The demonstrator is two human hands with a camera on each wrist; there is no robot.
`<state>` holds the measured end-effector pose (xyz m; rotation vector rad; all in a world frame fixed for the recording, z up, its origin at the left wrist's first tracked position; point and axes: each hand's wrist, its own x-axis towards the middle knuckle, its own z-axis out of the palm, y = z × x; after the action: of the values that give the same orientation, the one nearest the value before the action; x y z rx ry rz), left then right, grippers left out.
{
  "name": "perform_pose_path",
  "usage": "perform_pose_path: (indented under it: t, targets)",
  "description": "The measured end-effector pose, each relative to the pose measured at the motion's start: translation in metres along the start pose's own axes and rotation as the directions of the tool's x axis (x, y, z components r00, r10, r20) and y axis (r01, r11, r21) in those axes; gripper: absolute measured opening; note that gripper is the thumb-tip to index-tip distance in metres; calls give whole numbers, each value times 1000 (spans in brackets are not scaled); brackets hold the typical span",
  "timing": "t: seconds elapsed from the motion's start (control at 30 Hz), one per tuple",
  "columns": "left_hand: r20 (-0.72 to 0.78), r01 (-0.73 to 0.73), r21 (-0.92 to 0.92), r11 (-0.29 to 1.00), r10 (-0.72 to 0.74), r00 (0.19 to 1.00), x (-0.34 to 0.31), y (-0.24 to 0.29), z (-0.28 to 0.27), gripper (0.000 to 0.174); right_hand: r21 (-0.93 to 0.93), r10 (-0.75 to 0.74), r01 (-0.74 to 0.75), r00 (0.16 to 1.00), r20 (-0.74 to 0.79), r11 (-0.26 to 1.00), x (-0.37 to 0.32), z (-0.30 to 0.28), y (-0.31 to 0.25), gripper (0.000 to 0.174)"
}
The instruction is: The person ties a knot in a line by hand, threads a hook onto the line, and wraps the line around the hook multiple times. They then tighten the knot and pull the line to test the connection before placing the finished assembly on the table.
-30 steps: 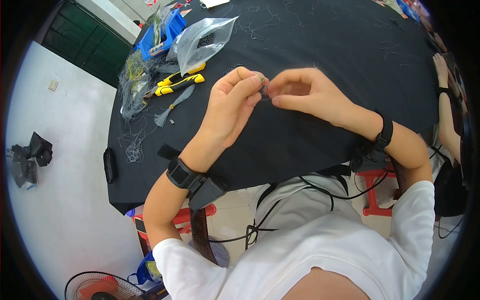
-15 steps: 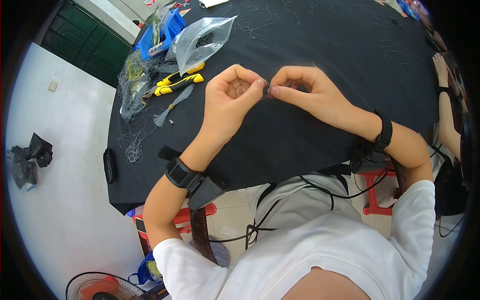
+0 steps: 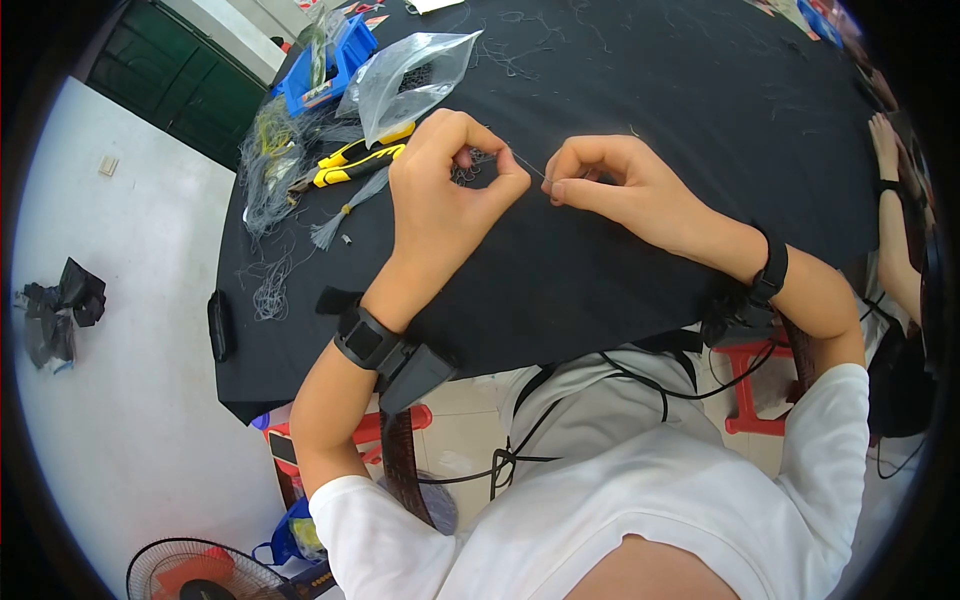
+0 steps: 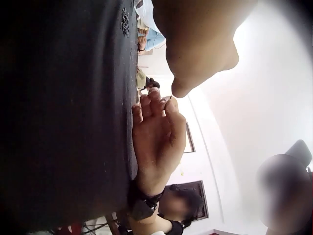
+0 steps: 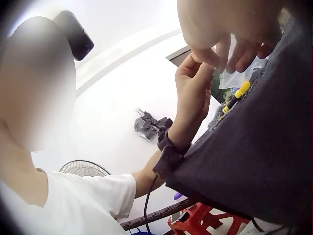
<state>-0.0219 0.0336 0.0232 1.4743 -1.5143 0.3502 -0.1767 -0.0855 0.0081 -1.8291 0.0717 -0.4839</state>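
The left hand (image 3: 445, 200) pinches one end of a thin thread (image 3: 527, 164) between thumb and forefinger, above the black cloth. A short gap away, the right hand (image 3: 640, 190) pinches the thread's other end between thumb and fingertips. In the left wrist view the right hand (image 4: 159, 137) faces the camera with a tiny dark bit at its fingertips. The right wrist view has the left hand (image 5: 194, 88) beyond the right hand (image 5: 230, 29); the thread is too fine to make out there.
On the black tablecloth (image 3: 600, 290), at the left, lie yellow-black pliers (image 3: 355, 168), a tied grey bundle (image 3: 345, 212), tangled threads (image 3: 270, 180), a clear plastic bag (image 3: 400, 95) and a blue bin (image 3: 345, 60). Another person's arm (image 3: 890, 200) rests at the right edge.
The left hand has turned and moved left and up from the right hand, so the gap between them is wider, with thread stretched across it. The right hand has come to a pinch, slightly further right.
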Motion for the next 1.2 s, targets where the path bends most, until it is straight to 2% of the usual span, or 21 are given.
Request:
perform_pose_path:
  t: [0.07,0.2,0.27,0.37,0.7,1.1,1.2]
  targets:
    - [-23,-18,26,1000,19,1000,3,-5,-3,15,-9,19,-19,1000,10,1000,0,-1,-2,16]
    - [-78,85,-41,996,-88,993,9,-38,-13,13,20,118,-119,992,51,993,-2,-3,-8,13]
    - [-93,162,-48,986,-166,982,10,-46,-23,13,25,113,-114,992,50,993,-2,-4,-8,13]
    - [-127,155,116,981,-140,982,17,-50,-38,14,40,113,-115,992,52,993,-2,-5,-10,12]
    - [-259,143,332,932,-56,964,22,-89,-71,15,84,100,-107,992,80,991,-3,-1,-19,14]
    - [-363,270,379,885,-126,923,19,-119,-96,15,126,53,-65,994,96,990,-4,-1,-16,12]
    - [-383,281,329,902,-145,913,20,-120,-97,16,121,49,-61,994,101,991,-3,-1,-16,12]
